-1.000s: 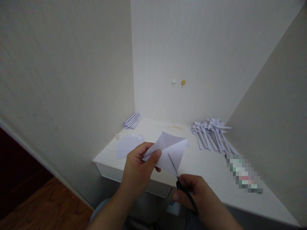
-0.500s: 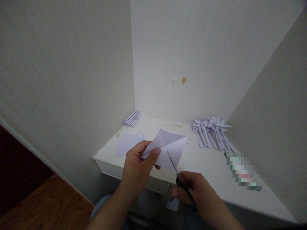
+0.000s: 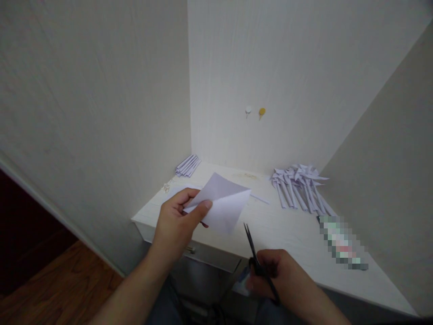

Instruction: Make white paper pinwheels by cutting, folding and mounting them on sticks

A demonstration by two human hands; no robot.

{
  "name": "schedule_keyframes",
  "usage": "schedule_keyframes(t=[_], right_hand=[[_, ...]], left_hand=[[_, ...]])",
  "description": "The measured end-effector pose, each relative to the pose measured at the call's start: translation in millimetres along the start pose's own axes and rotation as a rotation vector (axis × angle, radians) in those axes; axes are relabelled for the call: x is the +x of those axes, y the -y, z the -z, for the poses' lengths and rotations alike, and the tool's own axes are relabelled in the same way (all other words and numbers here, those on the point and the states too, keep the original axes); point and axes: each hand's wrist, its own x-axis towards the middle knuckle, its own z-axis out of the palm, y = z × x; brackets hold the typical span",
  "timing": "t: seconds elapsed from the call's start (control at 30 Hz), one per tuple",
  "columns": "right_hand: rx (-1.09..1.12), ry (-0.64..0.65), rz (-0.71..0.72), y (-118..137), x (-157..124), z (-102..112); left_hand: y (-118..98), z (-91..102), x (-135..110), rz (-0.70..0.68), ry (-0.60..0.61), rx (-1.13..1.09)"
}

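Observation:
A creased square sheet of white paper point(image 3: 227, 205) is pinched at its left corner in my left hand point(image 3: 181, 221), thumb on top. My right hand point(image 3: 279, 275) is closed round the handles of black scissors point(image 3: 252, 246). Their blades point up and away, slightly parted, a little to the right of the paper and not touching it. Whether a cut runs into the sheet I cannot tell. Behind my left hand lie more white sheets point(image 3: 172, 192), mostly hidden.
Rolled paper sticks point(image 3: 188, 165) lie at the back left of the white desk point(image 3: 291, 239). Paper pinwheels point(image 3: 301, 187) are piled at the back right, with a blurred-out item point(image 3: 341, 243) in front. A thin paper strip point(image 3: 260, 199) lies mid-desk. Two hooks point(image 3: 261, 112) are on the wall.
The scissors have come away from the paper, down and to the right, and their blades have parted slightly. My left hand has moved left with the sheet.

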Motion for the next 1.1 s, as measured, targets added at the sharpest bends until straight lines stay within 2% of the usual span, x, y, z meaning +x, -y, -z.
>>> schedule_keyframes(t=[0.03,0.1,0.17,0.23,0.33,0.4,0.47,0.57,0.7,0.8,0.9,1.0,1.1], right_hand=[[-0.002,-0.060,0.013,1.6,0.3,5.3],[0.027,-0.269,0.083,10.8,1.0,16.0],[0.036,-0.500,0.177,25.6,1.7,24.1],[0.025,-0.625,0.290,41.0,3.0,27.4],[0.001,-0.598,0.358,54.4,7.3,23.9],[0.041,-0.553,0.372,54.7,11.6,18.7],[0.127,-0.553,0.383,51.4,16.2,13.5],[0.247,-0.665,0.390,48.8,21.6,7.4],[0.394,-0.757,0.419,53.9,24.9,-0.1],[0.478,-0.736,0.435,55.5,28.4,-5.2],[0.514,-0.692,0.445,52.8,33.5,-6.5],[0.495,-0.628,0.444,48.8,33.9,-3.6],[0.394,-0.502,0.397,43.3,22.3,-1.5]], left_hand=[[-1.3,4.5,2.6,-0.003,0.009,0.016],[-4.3,11.0,7.8,0.019,0.066,0.060],[-8.0,13.1,12.9,0.064,0.168,0.114],[-12.0,11.0,17.9,0.097,0.290,0.161],[-17.2,3.1,25.3,0.133,0.434,0.180],[-18.0,-2.8,28.9,0.142,0.441,0.134],[-15.4,-7.9,29.4,0.124,0.365,0.024],[-5.4,-14.0,21.3,0.148,0.251,-0.141],[12.4,-22.1,-1.7,0.256,0.285,-0.099],[23.7,-29.1,-15.1,0.210,0.213,-0.057],[28.3,-33.8,-18.5,0.170,0.179,-0.047],[22.7,-34.1,-17.5,0.099,0.152,0.018],[9.0,-31.1,-19.3,0.030,0.073,0.152]])
